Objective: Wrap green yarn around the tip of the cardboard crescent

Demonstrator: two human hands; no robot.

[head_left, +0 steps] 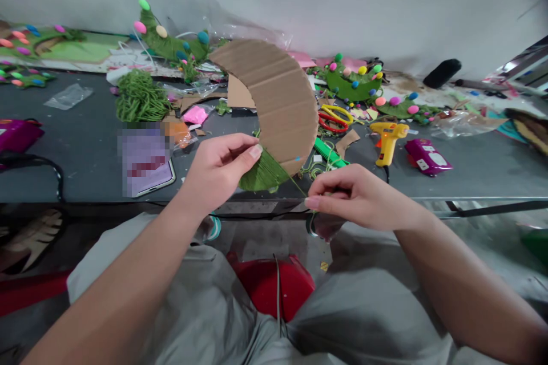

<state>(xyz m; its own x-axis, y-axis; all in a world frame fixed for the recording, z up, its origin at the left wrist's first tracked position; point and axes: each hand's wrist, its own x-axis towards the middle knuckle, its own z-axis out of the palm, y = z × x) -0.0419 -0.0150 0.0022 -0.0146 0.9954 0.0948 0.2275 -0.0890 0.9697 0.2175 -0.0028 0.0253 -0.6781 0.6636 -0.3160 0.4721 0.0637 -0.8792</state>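
Observation:
A brown cardboard crescent (286, 97) stands tilted up over the table's front edge, its lower end wrapped in green yarn (265, 174). My left hand (226, 162) pinches the crescent at the wrapped part, thumb on the near face. To the right, my right hand (342, 194) is closed with thumb and fingertips together on the green yarn strand, which runs taut from the wrapping. Most of the crescent's face is bare cardboard. The crescent's far side and the fingers behind it are hidden.
On the grey table (85, 102) lie a green yarn bundle (143, 97), a phone (148, 162), scissors (336, 120), a yellow glue gun (389, 140) and a purple packet (428, 157). Pompom-trimmed green crescents (171, 43) lie along the wall. A red stool (274, 285) is below.

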